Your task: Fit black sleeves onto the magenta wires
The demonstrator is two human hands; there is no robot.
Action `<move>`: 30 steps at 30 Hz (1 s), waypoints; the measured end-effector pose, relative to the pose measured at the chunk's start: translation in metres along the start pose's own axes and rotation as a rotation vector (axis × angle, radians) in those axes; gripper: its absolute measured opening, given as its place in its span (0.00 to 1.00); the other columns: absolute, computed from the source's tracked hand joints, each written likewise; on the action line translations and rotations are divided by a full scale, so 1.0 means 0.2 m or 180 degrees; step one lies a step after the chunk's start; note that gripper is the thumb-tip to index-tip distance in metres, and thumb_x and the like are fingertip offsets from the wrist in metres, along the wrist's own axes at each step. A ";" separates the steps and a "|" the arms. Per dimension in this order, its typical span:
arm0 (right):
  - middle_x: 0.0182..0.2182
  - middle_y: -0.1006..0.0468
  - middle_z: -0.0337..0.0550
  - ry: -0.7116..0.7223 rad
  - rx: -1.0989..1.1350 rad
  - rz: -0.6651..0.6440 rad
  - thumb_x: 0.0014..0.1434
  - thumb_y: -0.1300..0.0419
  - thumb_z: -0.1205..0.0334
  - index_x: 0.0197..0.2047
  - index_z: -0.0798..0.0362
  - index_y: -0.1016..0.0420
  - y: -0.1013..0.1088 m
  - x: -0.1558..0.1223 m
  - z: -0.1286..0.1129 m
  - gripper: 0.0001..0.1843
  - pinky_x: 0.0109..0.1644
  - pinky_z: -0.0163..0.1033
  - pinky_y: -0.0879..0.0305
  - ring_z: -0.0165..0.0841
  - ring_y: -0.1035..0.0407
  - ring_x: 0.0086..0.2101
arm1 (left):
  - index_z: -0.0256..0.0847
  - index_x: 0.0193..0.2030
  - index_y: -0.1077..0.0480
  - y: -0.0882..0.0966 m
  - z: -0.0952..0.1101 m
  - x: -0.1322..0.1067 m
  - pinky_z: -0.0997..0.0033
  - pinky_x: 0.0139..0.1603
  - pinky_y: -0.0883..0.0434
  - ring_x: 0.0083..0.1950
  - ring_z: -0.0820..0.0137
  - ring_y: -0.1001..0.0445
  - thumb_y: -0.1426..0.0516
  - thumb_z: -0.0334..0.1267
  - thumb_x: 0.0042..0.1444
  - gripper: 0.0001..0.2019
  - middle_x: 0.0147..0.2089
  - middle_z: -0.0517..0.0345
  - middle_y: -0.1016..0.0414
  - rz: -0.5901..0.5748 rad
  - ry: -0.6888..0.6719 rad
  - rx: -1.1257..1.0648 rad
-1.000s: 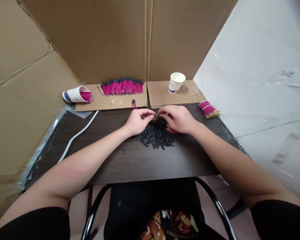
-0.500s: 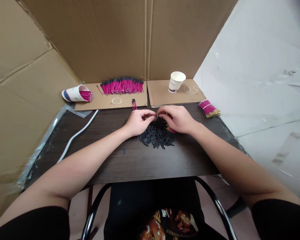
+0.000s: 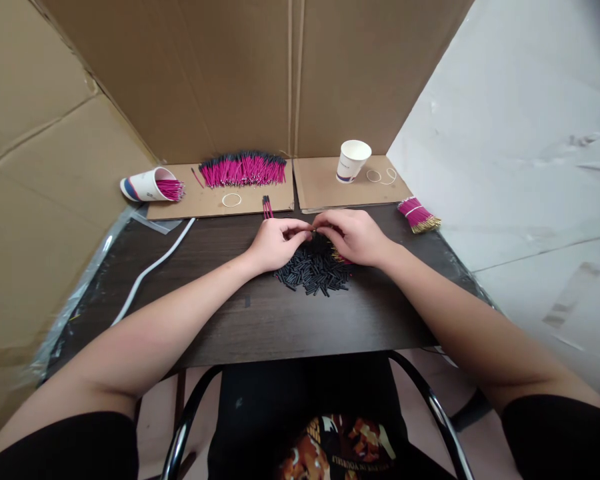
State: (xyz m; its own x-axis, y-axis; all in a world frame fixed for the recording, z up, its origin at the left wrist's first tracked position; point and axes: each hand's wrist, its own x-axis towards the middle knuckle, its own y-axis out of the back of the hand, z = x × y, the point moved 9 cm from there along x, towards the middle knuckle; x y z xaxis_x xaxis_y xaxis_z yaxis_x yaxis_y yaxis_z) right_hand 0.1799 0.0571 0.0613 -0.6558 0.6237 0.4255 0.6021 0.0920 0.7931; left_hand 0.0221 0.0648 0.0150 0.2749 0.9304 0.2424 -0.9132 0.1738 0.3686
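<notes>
My left hand and my right hand meet fingertip to fingertip over the table. Each is pinched closed; the small thing between the fingertips is too hidden to name. Right below them lies a heap of short black sleeves. Pink wires with gold ends poke out from beneath my right hand, mostly covered by it. Just beyond my left hand rest a few pink wires with black ends, partly hidden behind it.
At the back, a cardboard sheet carries a row of black-tipped pink wires and a rubber band. A tipped paper cup holds pink wires. Another paper cup stands upright. A banded wire bundle lies right; a grey cable runs left.
The whole view has shifted very slightly. Both hands keep the same pinched pose at the same place over the black heap.
</notes>
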 end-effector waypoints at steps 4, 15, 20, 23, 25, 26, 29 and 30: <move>0.49 0.12 0.49 0.0026 -0.0073 -0.0099 0.80 0.47 0.60 0.53 0.50 0.20 -0.01 0.00 -0.01 0.13 0.52 0.46 0.28 0.42 0.19 0.48 | 0.41 0.50 0.11 0.00 0.01 0.00 0.58 0.49 0.17 0.40 0.63 0.14 0.35 0.38 0.66 0.11 0.44 0.49 0.10 -0.0009 0.0006 0.0035; 0.51 0.11 0.48 0.0025 -0.0039 -0.0110 0.80 0.46 0.61 0.54 0.51 0.20 -0.01 0.00 -0.02 0.13 0.53 0.46 0.27 0.41 0.18 0.48 | 0.40 0.49 0.11 0.00 0.03 -0.01 0.59 0.49 0.17 0.40 0.63 0.14 0.35 0.39 0.66 0.11 0.44 0.49 0.09 -0.0008 -0.0072 0.0101; 0.49 0.11 0.48 0.0008 -0.0021 -0.0059 0.79 0.45 0.62 0.53 0.50 0.20 -0.01 0.00 -0.01 0.12 0.50 0.45 0.27 0.40 0.18 0.46 | 0.40 0.50 0.11 0.01 0.03 -0.01 0.60 0.48 0.17 0.40 0.63 0.13 0.35 0.39 0.67 0.11 0.44 0.49 0.09 0.0034 -0.0199 0.0202; 0.47 0.11 0.46 0.0047 -0.0027 0.0005 0.78 0.44 0.63 0.53 0.50 0.20 0.00 0.00 -0.01 0.11 0.48 0.45 0.28 0.39 0.19 0.43 | 0.40 0.50 0.11 0.01 0.04 -0.02 0.59 0.48 0.16 0.40 0.63 0.13 0.35 0.39 0.67 0.11 0.44 0.49 0.09 0.0091 -0.0315 0.0251; 0.47 0.11 0.46 0.0056 -0.0025 0.0030 0.78 0.44 0.63 0.52 0.50 0.20 0.00 0.00 -0.01 0.10 0.47 0.45 0.28 0.39 0.19 0.42 | 0.40 0.50 0.11 0.02 0.04 -0.02 0.59 0.49 0.16 0.40 0.62 0.13 0.35 0.39 0.67 0.11 0.44 0.49 0.09 0.0115 -0.0362 0.0270; 0.46 0.11 0.46 0.0052 -0.0019 0.0039 0.78 0.44 0.64 0.52 0.50 0.20 0.00 0.00 -0.01 0.10 0.47 0.45 0.27 0.39 0.19 0.42 | 0.40 0.50 0.11 0.02 0.04 -0.02 0.58 0.49 0.16 0.40 0.62 0.13 0.35 0.39 0.67 0.11 0.44 0.49 0.09 0.0123 -0.0376 0.0275; 0.46 0.11 0.46 0.0054 0.0007 0.0066 0.78 0.44 0.64 0.52 0.50 0.20 0.00 0.00 -0.01 0.10 0.47 0.45 0.27 0.39 0.18 0.42 | 0.40 0.50 0.11 0.02 0.04 -0.02 0.57 0.50 0.15 0.40 0.61 0.12 0.35 0.39 0.68 0.11 0.45 0.49 0.09 0.0139 -0.0382 0.0301; 0.46 0.11 0.46 0.0067 0.0016 0.0078 0.78 0.44 0.64 0.52 0.50 0.20 0.00 0.00 -0.01 0.10 0.47 0.45 0.27 0.39 0.18 0.42 | 0.41 0.50 0.11 0.02 0.04 -0.02 0.57 0.50 0.15 0.41 0.61 0.12 0.35 0.39 0.68 0.11 0.45 0.49 0.09 0.0142 -0.0377 0.0300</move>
State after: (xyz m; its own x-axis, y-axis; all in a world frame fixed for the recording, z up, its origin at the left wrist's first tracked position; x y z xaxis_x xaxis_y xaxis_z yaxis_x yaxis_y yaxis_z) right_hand 0.1791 0.0550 0.0615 -0.6502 0.6093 0.4539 0.6203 0.0808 0.7802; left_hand 0.0200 0.0597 0.0220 0.2733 0.8910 0.3625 -0.8946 0.0969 0.4363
